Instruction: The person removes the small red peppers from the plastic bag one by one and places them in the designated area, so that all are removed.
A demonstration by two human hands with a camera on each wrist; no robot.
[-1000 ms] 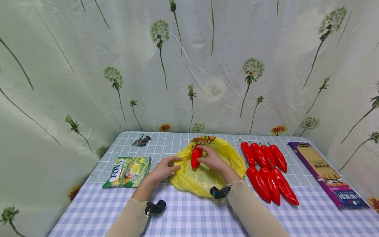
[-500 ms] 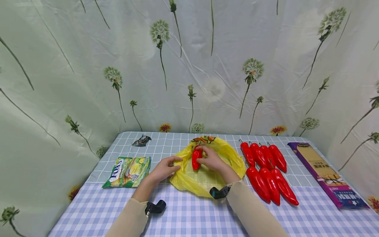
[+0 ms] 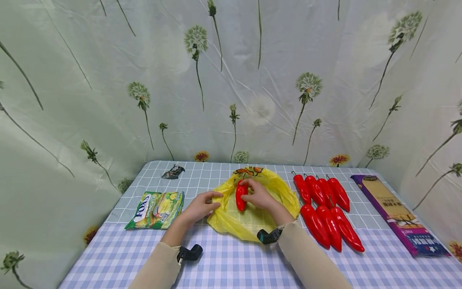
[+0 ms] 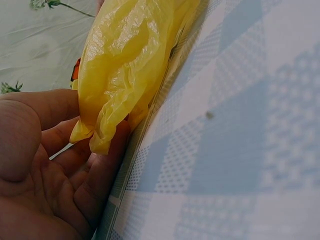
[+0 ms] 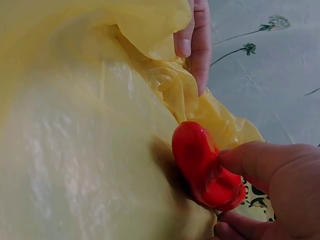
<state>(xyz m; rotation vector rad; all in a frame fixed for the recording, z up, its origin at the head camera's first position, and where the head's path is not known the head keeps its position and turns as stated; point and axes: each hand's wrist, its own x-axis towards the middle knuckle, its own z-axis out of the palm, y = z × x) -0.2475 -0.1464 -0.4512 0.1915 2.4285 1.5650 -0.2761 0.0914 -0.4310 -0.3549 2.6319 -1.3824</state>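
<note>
A yellow plastic bag [image 3: 252,223] lies spread open in the middle of the table. My left hand [image 3: 199,206] holds the bag's left edge, and the left wrist view shows the crumpled plastic [image 4: 117,85] running in between the fingers. Inside the bag, my right hand [image 3: 260,196] pinches a glossy red chili pepper [image 3: 241,196] between thumb and fingers. The right wrist view gives the pepper's rounded end [image 5: 192,145] close to the bag's wall. Its stem end is partly hidden by my fingers there.
Several red peppers [image 3: 317,224] lie in two rows to the bag's right. A long purple and tan packet [image 3: 395,210] lies at the far right. On the left are a green FOX'S candy bag [image 3: 157,209] and a small black wrapper [image 3: 173,171]. A floral curtain [image 3: 231,80] hangs behind.
Inside the bag, the pepper in my right hand has shifted slightly nearer and to the right. My left hand keeps its place on the bag's edge.
</note>
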